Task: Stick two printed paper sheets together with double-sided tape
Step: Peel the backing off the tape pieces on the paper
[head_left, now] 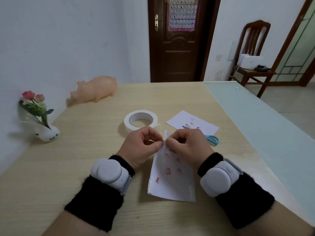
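Observation:
A white sheet printed with small red figures (172,178) is lifted off the wooden table, tilted toward me. Strips of tape run along its lower left and lower right edges. My left hand (143,147) and my right hand (187,147) both pinch the sheet's top left corner, fingertips touching. A second printed sheet (192,122) lies flat behind my right hand. The white roll of double-sided tape (140,121) lies flat just beyond my left hand, with a short loose end at its right.
Blue-handled scissors (212,139) lie partly on the second sheet, right of my right hand. A pink pig figure (95,90) and a small vase of flowers (40,116) stand at the table's left. A pale glass strip (265,126) runs along the right side.

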Action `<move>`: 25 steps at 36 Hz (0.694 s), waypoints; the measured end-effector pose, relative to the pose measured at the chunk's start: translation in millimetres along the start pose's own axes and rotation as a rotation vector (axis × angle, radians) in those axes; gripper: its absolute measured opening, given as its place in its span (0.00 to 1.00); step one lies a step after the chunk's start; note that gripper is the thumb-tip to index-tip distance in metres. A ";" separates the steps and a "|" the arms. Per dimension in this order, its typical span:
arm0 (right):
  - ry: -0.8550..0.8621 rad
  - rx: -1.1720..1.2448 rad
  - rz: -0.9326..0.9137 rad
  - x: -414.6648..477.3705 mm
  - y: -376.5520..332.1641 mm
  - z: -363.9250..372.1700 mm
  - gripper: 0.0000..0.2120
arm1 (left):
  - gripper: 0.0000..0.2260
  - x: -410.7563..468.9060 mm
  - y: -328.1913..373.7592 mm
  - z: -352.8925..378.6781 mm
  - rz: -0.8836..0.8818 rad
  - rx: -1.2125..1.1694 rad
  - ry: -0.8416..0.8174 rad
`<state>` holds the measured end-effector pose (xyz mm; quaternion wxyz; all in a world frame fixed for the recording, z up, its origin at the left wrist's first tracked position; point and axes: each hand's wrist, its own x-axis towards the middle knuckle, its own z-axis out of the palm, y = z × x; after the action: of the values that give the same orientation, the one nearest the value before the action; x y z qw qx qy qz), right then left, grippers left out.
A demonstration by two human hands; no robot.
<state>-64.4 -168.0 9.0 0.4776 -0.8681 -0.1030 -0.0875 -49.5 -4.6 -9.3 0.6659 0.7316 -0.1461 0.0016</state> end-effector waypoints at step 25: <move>-0.023 -0.074 -0.035 0.3 1.9 3.1 0.09 | 0.08 1.4 -1.6 1.4 -0.065 0.008 0.037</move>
<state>-63.5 -166.4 5.9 0.4423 -0.8843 -0.1203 -0.0893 -48.0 -6.1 -10.8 0.6652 0.7385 -0.1102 -0.0059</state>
